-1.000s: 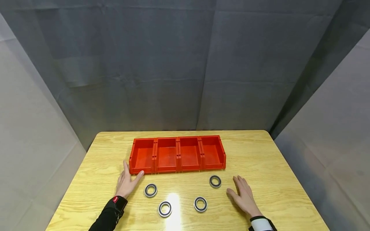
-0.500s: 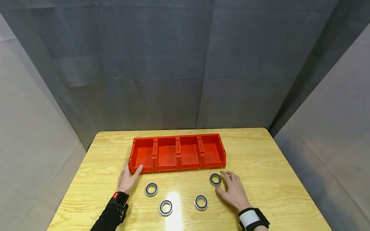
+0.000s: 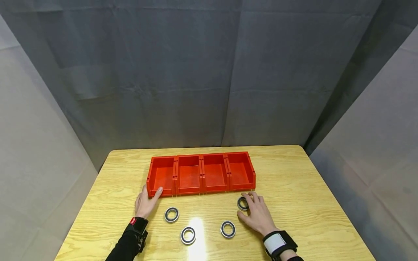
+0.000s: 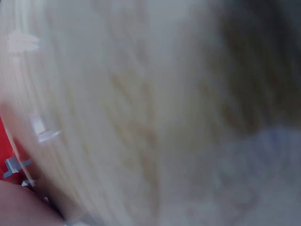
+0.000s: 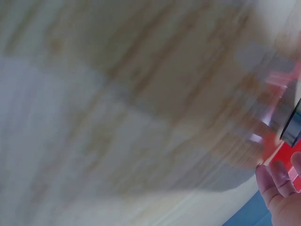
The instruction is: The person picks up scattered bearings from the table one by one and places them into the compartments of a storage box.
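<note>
A row of 4 red bins point(image 3: 200, 189), joined side by side, sits near the far edge of the wooden table point(image 3: 294, 188), a little nearer its left edge than its right. The left hand point(image 3: 145, 203) is at the near left corner of the row, thumb at the front wall and fingers along the left side, all spread rather than clenched.

4 metal rings with dark bands lie flat on the table, on the near side of the bins. The right hand point(image 3: 258, 215) is over ring 1 point(image 3: 240, 204), just below the rightmost bin. Its fingers arch across the ring's far right part, and its thumb points toward the near side; I cannot tell whether they have a grasp on it. Ring 2 point(image 3: 167, 215) is just right of the left hand. Ring 3 point(image 3: 183, 236) lies closer to the table's near side, and ring 4 point(image 3: 222, 230) is to its right, left of the right hand and well apart from ring 3.

Each wrist wears a dark band, the right one with a white patch point(image 3: 274, 243). Grey cloth point(image 3: 202, 72) hangs behind the far edge. Both wrist views are mostly blurred tabletop.
</note>
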Motion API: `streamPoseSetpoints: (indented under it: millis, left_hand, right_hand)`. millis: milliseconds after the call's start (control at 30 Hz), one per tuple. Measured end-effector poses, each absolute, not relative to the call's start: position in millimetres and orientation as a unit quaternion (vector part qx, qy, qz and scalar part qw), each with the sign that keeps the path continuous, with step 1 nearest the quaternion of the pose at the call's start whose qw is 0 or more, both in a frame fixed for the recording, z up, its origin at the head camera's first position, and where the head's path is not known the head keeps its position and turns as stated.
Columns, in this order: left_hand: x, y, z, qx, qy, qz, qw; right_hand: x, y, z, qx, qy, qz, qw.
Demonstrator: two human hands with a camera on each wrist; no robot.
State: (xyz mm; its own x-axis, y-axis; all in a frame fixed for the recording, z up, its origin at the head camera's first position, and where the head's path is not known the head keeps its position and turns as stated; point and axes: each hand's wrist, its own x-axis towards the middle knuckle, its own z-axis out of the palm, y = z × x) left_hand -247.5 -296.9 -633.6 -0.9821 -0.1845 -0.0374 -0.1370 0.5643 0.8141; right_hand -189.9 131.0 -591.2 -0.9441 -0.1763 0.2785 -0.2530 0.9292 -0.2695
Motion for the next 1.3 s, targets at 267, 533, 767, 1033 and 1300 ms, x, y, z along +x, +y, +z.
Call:
streamPoseSetpoints:
  millis: [267,533,767,1033,1300]
  left_hand:
    - [-247.6,-298.9,-633.8,0.094,-0.880,-0.466,-0.008]
    - [-249.5,-299.5,-634.8,0.086,-0.881,-0.465,-0.009]
    - [-248.6,-300.0,-631.7,0.090,-0.880,-0.465,-0.026]
    - [-250.0,-299.5,-632.1,0.088,-0.881,-0.464,-0.022]
    - [-251.8,-300.2,-633.7,0.080,-0.880,-0.468,-0.010]
  right_hand:
    - [-197.5,123.8,-587.2,0.120,-0.979,0.128,0.104]
    - [-202.7,119.4,-585.9,0.114,-0.980,0.138,0.082]
    - [-204.1,117.8,-586.4,0.110,-0.983,0.129,0.073]
    - [-206.2,117.0,-588.5,0.110,-0.984,0.123,0.065]
    - [-206.8,115.0,-586.1,0.106,-0.985,0.125,0.058]
